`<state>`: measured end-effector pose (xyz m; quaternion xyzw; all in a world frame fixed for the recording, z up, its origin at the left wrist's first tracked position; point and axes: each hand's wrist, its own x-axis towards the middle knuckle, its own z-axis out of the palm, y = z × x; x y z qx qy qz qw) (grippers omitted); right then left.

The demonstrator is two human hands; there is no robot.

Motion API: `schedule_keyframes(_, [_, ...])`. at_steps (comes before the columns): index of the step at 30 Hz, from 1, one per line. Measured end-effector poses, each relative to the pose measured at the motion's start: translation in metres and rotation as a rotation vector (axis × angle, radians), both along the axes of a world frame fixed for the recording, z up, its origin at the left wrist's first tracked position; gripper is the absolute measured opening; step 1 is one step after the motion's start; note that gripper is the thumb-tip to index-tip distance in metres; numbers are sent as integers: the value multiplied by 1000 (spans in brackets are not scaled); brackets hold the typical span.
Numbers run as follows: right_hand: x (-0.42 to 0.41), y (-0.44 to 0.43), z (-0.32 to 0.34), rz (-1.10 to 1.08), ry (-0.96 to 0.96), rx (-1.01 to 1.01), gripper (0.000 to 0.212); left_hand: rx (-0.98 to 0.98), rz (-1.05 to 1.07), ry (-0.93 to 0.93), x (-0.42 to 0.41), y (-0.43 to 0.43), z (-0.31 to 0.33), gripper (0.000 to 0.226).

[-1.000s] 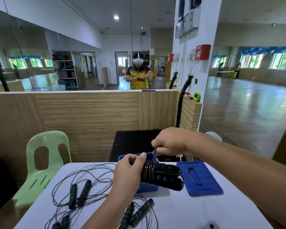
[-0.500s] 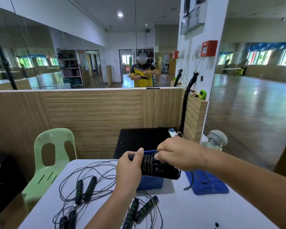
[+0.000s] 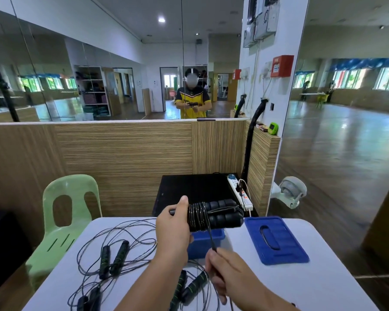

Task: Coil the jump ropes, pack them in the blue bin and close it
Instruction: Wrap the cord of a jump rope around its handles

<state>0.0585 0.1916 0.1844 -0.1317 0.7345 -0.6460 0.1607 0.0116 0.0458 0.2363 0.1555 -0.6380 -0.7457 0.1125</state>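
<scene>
Sideways, jump rope (image 3: 197, 217), handles (image 3: 225, 221) pointing right

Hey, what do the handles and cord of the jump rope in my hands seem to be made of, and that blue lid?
The handles look like matte black foam or soft rubber, judging by their ribbed bulges. The cord seems a thin plastic-coated line, dark and slightly glossy. The blue lid looks like moulded plastic, smooth with a faint sheen and recessed grip.
</scene>
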Motion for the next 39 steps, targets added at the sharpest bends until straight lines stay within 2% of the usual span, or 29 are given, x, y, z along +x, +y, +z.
schedule_keyframes(4, [-12,14,-7,5,-133,-96,33,81,-76,-27,6,8,1,43])
schedule_keyframes(7, [-26,35,-4,74,-77,-96,35,174,-160,-56,13,12,6,38])
schedule_keyframes(12, [-56,65,35,98,62,243,26,67,-211,-25,22,14,7,29])
schedule_keyframes(15, [-79,67,69,110,126,365,22,21,-217,25,27,18,7,26])
schedule_keyframes(20, [-96,58,110,142,58,523,24,-56,-202,99,30,21,4,26])
schedule_keyframes(24, [-87,50,122,141,44,520,31,-88,-134,124,23,14,-2,27])
schedule_keyframes(27, [-77,44,116,79,81,407,33,-103,-26,126,17,9,-6,29])
schedule_keyframes(29, [-74,38,107,39,130,358,28,-74,40,125,13,7,-9,29])
schedule_keyframes(35, [-71,17,75,-256,573,425,28,-41,111,157,7,12,-15,28])
schedule_keyframes(39, [-71,15,65,-305,617,452,28,-177,152,196,10,12,-17,22])
